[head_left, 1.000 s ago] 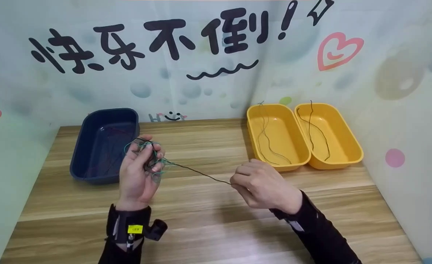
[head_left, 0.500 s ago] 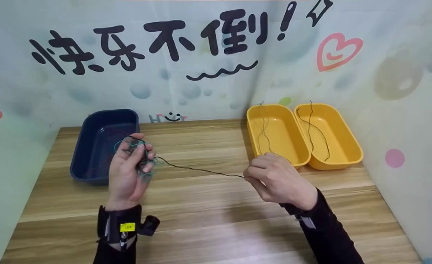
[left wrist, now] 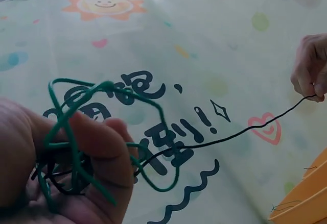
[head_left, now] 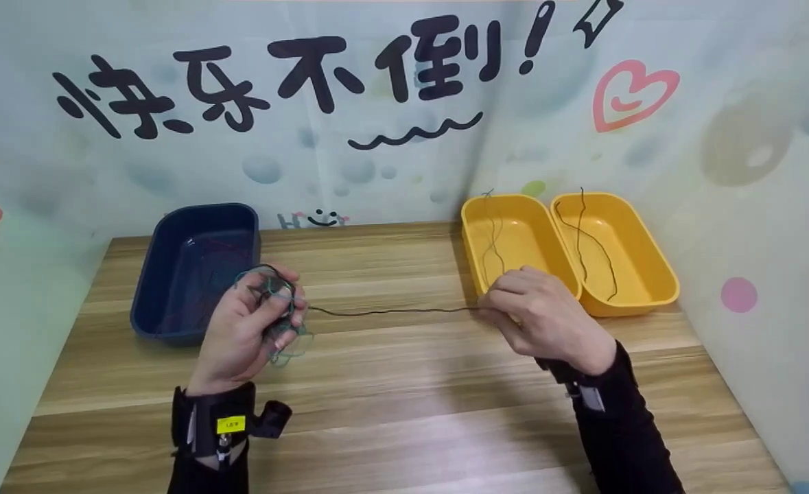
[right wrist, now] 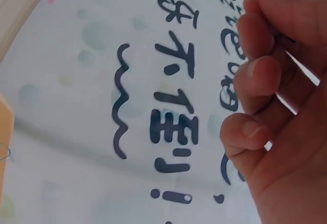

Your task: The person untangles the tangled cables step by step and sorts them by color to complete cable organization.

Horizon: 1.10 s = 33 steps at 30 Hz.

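My left hand point(head_left: 243, 322) grips a tangled bundle of green and black strings point(left wrist: 107, 86), its fingers curled and thumb pressed over it. Loops of green hang out past the fingertips. From the bundle a single black string point(head_left: 390, 311) runs nearly straight across to my right hand point(head_left: 548, 315), which pinches its far end between thumb and forefinger. In the right wrist view the other fingers of the right hand point(right wrist: 276, 81) are curled too. That hand is over the front edge of the left yellow bin point(head_left: 524, 240).
A dark blue bin point(head_left: 145, 281) stands behind my left hand, with thin reddish and dark strands inside. The left yellow bin holds greenish strings. Beside it, a second yellow bin point(head_left: 641, 254) holds black strings point(head_left: 600, 250). A printed backdrop point(head_left: 377, 165) rises behind the wooden table point(head_left: 377, 412).
My right hand has moved right and up toward the yellow bins, drawing out a longer stretch of black string from the bundle. The left hand shifted left, then slightly back right.
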{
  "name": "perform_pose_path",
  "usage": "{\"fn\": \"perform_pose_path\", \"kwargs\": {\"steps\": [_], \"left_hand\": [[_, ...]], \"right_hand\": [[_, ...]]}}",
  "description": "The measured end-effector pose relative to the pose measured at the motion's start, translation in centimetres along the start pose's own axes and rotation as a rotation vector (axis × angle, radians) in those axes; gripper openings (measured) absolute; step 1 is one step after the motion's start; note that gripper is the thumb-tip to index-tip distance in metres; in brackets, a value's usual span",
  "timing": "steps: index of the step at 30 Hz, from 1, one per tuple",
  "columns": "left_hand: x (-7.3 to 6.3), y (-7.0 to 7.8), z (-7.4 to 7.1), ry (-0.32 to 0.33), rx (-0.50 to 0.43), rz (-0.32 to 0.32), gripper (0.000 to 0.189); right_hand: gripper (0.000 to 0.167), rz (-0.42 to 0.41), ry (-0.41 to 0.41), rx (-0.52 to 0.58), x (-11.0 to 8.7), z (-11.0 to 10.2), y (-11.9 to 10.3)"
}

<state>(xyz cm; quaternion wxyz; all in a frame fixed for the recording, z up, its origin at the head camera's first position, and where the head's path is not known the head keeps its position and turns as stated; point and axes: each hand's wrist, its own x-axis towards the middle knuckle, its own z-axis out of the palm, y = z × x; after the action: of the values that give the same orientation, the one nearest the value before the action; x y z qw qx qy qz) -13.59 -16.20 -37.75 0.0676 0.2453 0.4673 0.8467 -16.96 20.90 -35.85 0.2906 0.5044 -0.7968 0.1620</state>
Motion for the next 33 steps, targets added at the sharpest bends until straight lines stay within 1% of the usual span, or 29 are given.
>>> {"fn": "perform_pose_path", "kwargs": {"steps": [2, 3, 6, 8, 12, 13, 15, 19, 22, 25, 28, 31, 33], "left_hand": [[0.0, 0.0, 0.0, -0.064, 0.022, -0.013, 0.021], [0.0, -0.1, 0.0, -0.100, 0.018, -0.015, 0.021], [-0.1, -0.1, 0.1, -0.169, 0.016, -0.030, 0.021], [0.0, -0.1, 0.0, -0.222, 0.016, -0.016, 0.023], [0.0, 0.1, -0.2, -0.319, 0.005, 0.031, 0.027], [0.0, 0.2, -0.4, -0.339, -0.008, 0.053, 0.028], [-0.1, 0.4, -0.7, -0.352, -0.046, 0.096, 0.028], [-0.4, 0.7, -1.4, -0.332, -0.094, 0.188, 0.026], [-0.4, 0.8, -1.6, -0.302, -0.094, 0.207, 0.027], [-0.4, 0.7, -1.6, -0.277, -0.090, 0.191, 0.028], [-0.4, 0.6, -1.4, -0.255, -0.083, 0.170, 0.029], [-0.4, 0.6, -1.2, -0.202, -0.055, 0.132, 0.027], [-0.4, 0.6, -1.0, -0.159, -0.034, 0.103, 0.025]], "right_hand": [[0.002, 0.003, 0.005, 0.012, -0.2, -0.1, 0.5], [0.001, 0.005, 0.008, 0.017, -0.2, -0.1, 0.7], [0.005, 0.003, 0.012, 0.025, -0.4, -0.2, 1.4], [0.008, -0.005, 0.014, 0.028, -0.5, -0.3, 1.7], [0.006, 0.004, 0.000, 0.010, -0.8, -0.5, 2.4], [0.006, 0.013, -0.002, 0.001, -0.9, -0.6, 2.6], [0.005, 0.052, -0.010, -0.010, -1.3, -0.9, 3.2], [0.006, 0.142, 0.005, -0.015, -2.3, -1.5, 4.6], [0.007, 0.190, 0.015, -0.009, -3.0, -1.8, 5.4], [0.006, 0.225, 0.005, -0.011, -3.3, -2.0, 5.7], [0.006, 0.239, -0.012, -0.027, -3.5, -1.9, 5.9], [0.005, 0.258, -0.013, -0.039, -3.6, -1.9, 5.9], [0.003, 0.286, -0.007, -0.050, -3.6, -1.9, 6.0]]}}
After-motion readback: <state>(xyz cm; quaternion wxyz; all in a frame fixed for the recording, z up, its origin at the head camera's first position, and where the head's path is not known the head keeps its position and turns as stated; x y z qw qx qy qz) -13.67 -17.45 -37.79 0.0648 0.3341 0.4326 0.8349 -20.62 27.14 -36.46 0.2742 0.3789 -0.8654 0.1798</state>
